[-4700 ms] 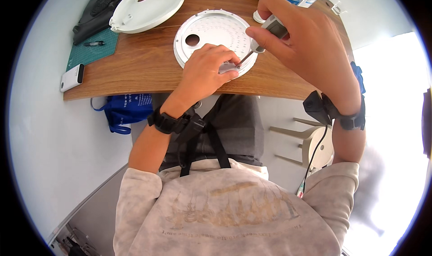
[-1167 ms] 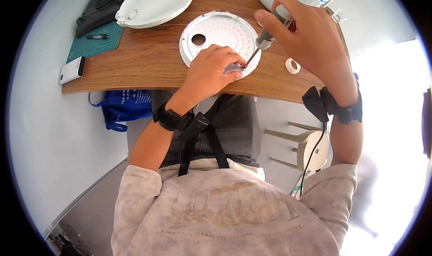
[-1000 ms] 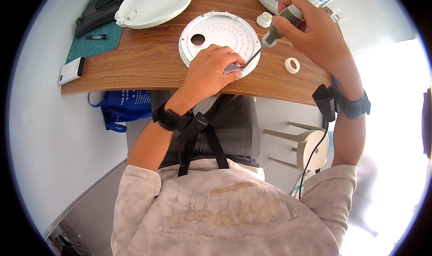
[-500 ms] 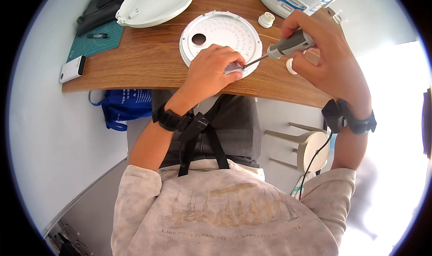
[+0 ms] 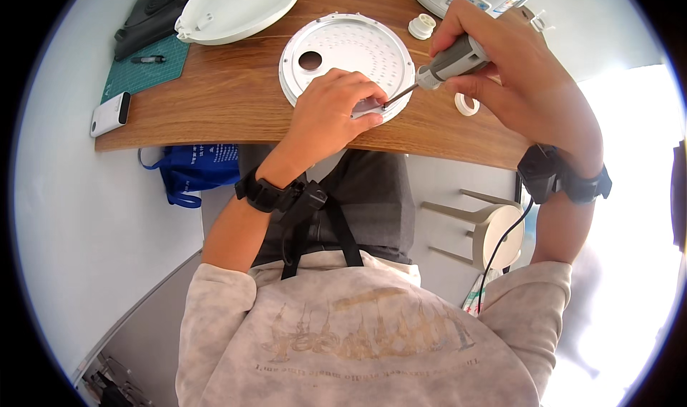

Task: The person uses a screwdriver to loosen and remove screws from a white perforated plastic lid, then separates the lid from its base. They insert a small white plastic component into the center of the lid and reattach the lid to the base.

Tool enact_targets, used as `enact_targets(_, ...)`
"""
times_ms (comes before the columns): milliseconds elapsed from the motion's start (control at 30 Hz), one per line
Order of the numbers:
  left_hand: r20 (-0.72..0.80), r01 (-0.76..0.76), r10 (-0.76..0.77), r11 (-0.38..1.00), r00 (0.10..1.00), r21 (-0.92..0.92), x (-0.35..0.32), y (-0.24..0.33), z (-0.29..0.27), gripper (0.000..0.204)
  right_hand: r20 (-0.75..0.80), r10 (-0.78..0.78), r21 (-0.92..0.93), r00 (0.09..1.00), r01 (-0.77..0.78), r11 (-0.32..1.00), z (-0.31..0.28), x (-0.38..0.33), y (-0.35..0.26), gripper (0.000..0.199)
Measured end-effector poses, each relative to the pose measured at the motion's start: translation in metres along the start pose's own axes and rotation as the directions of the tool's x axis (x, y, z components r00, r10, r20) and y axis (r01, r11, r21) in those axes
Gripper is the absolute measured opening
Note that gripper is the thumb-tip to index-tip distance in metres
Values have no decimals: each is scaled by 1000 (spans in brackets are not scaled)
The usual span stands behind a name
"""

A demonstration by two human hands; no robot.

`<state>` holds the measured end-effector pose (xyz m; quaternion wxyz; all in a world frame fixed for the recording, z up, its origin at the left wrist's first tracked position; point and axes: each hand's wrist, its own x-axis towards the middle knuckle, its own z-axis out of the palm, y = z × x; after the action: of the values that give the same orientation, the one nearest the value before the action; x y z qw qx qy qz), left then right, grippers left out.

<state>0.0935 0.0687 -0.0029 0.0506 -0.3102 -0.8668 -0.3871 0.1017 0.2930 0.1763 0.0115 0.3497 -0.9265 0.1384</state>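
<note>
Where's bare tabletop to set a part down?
Widest: wood between the green mat and the white disc under the left hand. Smaller: the strip between disc and white ring, near the screwdriver. Crowded: the far-left corner, with white cover and black device, and around the right hand.

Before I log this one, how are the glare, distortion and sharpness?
Head view: white glare washes out the area right of the right forearm; head view: the wooden table has a bowed front edge, and the frame's corners are black; head view: the screwdriver looks fairly sharp, while small marks on the white round plate look pale.
</note>
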Motion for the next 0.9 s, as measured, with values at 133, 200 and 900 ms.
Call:
enact_targets(133,4,-15,15,1000,1000,-9,1,2,0,18,-15,104,61,994,-103,993,3,3,3,29)
enact_targets(200,7,-29,29,1000,1000,-3,1,1,2,19,-33,119,-8,992,-119,993,3,6,-1,31)
enact_targets(900,1,-5,5,1000,1000,4,0,-3,1,20,78,519,-9,851,-520,854,11,-18,24,25)
